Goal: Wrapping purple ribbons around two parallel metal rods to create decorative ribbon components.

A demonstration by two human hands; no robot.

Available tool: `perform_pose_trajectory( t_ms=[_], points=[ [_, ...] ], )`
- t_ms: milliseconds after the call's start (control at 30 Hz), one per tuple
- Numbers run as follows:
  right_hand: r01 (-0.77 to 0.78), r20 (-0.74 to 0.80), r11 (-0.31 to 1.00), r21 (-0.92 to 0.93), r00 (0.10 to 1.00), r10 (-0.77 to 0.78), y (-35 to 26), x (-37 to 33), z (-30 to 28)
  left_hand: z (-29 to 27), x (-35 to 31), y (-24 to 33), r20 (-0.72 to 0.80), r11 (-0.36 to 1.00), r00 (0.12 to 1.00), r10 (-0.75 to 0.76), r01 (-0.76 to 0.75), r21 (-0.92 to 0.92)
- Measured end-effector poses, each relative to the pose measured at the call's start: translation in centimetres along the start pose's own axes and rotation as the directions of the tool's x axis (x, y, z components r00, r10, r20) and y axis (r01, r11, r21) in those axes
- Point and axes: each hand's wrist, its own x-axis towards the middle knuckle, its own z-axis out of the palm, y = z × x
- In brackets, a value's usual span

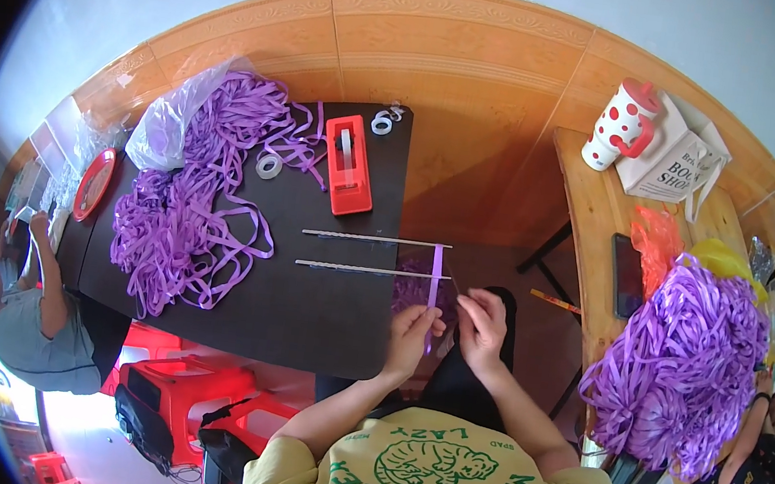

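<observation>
Two thin metal rods [365, 269] lie parallel on the dark table, their right ends sticking out past its edge. A purple ribbon [434, 291] crosses both rods near those ends and runs down toward me. My left hand [410, 340] pinches this ribbon below the nearer rod, and a short tail shows under the fingers. To the right, my right hand [481, 331] is closed with thumb and forefinger together. A thin line rises from its fingertips toward the rods; what it is I cannot make out.
A heap of purple ribbon [182, 217] covers the table's left part, near a red tape dispenser [349, 165] and tape rolls [268, 166]. The wooden table [602, 268] at right holds another ribbon heap [682, 365], a phone [627, 276], a dotted tumbler [620, 126] and a bag. People sit at both sides.
</observation>
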Motion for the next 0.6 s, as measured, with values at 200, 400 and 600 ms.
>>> perform_pose_trajectory(
  t_ms=[200,400,600],
  points=[
    [0.437,0.175,0.880,-0.185,0.896,-0.408,-0.5,3.9,0.2,-0.3,-1.8,0.3,0.026,0.992,0.994,-0.104,0.105,-0.063],
    [0.485,0.107,0.792,-0.371,0.870,-0.482,-1.6,3.1,0.1,-0.3,-3.1,0.8,0.054,0.986,0.987,-0.153,0.156,-0.057],
    [0.549,0.113,0.757,-0.356,0.829,-0.548,-2.7,3.1,0.0,-0.9,-3.3,1.2,0.121,0.982,0.978,-0.169,0.178,-0.067]
  ],
)
